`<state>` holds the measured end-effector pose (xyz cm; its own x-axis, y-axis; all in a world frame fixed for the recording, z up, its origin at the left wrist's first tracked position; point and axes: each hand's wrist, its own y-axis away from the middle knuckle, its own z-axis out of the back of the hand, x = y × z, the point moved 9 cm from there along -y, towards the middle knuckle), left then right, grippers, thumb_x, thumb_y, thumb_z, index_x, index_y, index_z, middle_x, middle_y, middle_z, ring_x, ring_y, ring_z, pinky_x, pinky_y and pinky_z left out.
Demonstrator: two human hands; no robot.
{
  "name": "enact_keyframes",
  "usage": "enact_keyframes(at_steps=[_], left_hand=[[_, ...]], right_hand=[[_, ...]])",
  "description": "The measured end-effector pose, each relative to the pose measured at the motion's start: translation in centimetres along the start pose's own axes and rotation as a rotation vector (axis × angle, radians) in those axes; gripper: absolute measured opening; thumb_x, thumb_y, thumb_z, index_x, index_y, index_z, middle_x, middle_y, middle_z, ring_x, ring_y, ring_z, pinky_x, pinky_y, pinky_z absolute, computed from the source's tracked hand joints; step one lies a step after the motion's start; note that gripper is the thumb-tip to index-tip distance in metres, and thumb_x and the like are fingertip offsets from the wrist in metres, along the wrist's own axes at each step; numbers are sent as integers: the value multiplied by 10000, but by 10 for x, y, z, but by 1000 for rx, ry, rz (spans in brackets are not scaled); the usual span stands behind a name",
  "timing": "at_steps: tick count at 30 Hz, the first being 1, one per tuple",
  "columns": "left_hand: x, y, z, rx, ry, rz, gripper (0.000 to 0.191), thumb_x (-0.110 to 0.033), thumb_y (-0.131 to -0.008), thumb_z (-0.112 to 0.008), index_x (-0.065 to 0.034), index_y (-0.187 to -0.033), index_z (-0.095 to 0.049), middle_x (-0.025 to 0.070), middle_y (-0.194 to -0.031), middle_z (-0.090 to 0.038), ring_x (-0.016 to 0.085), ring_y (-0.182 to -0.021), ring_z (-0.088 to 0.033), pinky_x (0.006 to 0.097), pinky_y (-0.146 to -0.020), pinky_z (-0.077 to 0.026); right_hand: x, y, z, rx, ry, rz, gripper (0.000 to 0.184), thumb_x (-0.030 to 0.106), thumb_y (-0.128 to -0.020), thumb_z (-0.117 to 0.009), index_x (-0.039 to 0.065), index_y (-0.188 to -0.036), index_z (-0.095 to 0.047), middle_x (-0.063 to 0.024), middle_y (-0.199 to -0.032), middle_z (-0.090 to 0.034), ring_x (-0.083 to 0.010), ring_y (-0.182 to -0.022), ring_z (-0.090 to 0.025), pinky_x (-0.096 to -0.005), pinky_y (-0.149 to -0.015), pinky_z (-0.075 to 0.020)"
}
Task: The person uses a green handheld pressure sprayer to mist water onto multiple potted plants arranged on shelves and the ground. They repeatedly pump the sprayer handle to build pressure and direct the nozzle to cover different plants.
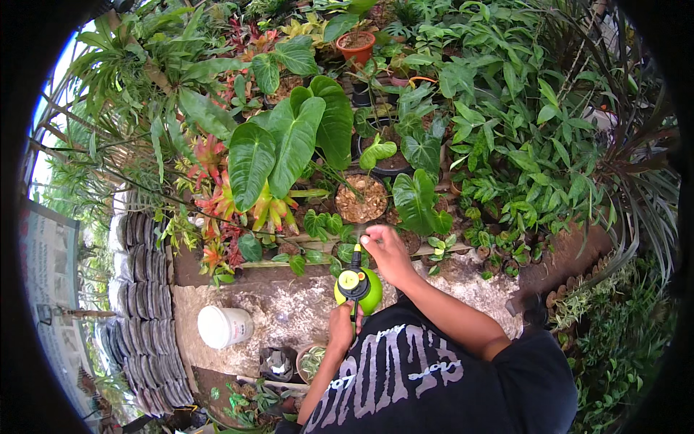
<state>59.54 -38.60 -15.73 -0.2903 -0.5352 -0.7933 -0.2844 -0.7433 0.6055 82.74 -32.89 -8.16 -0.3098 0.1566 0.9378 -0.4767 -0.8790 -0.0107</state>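
Note:
My left hand (342,325) grips the handle of a lime-green pump pressure sprayer (373,295) with a black top and yellow cap. The sprayer's nozzle (357,250) points away from me, towards the potted plants. My right hand (385,252) is just beyond and right of the nozzle tip, with bent fingers and the thumb slightly apart; I see nothing in it. Past my hands stands a black pot (362,199) filled with pale brown chunky medium. From it rises a plant with large, glossy heart-shaped leaves (295,141).
A white plastic bucket (223,326) stands on the pale floor at left. Stacked filled bags (143,309) line the left side. Slatted wooden staging (309,238) carries crowded pots, among them an orange pot (355,48). Dense foliage (520,141) fills the right.

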Motion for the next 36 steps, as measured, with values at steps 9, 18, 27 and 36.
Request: enact_keyframes(at_steps=[9, 18, 27, 36], left_hand=[[10, -17, -10, -74, -115, -164, 567, -439, -1057, -425, 39, -868, -665, 93, -654, -636, 201, -585, -619, 350, -561, -471], [31, 8, 1, -66, -122, -225, 610, -447, -1099, -443, 28, -777, -652, 51, -661, -637, 151, -651, -609, 344, -606, -452], [23, 22, 6, -82, -93, -309, 603, -431, -1096, -448, 39, -777, -652, 54, -645, -640, 152, -624, -607, 347, -579, -450], [15, 10, -7, -45, -178, -270, 618, -444, -1095, -431, 40, -782, -653, 62, -643, -642, 169, -611, -616, 352, -565, -456]], right_hand=[[108, 44, -39, 721, 593, 322, 328, 355, -959, -685, 29, -926, -695, -149, -974, -690, -331, -757, -725, -486, -642, -584], [103, 72, -55, 632, 539, 445, 360, 327, -1039, -590, 32, -861, -695, -118, -901, -699, -341, -652, -702, -494, -547, -551], [132, 76, -43, 491, 440, 455, 400, 359, -1054, -564, 28, -867, -688, -139, -934, -704, -364, -652, -701, -499, -560, -566], [131, 89, -27, 401, 447, 538, 369, 362, -1048, -597, 38, -901, -693, -120, -947, -696, -349, -598, -678, -468, -516, -543]])
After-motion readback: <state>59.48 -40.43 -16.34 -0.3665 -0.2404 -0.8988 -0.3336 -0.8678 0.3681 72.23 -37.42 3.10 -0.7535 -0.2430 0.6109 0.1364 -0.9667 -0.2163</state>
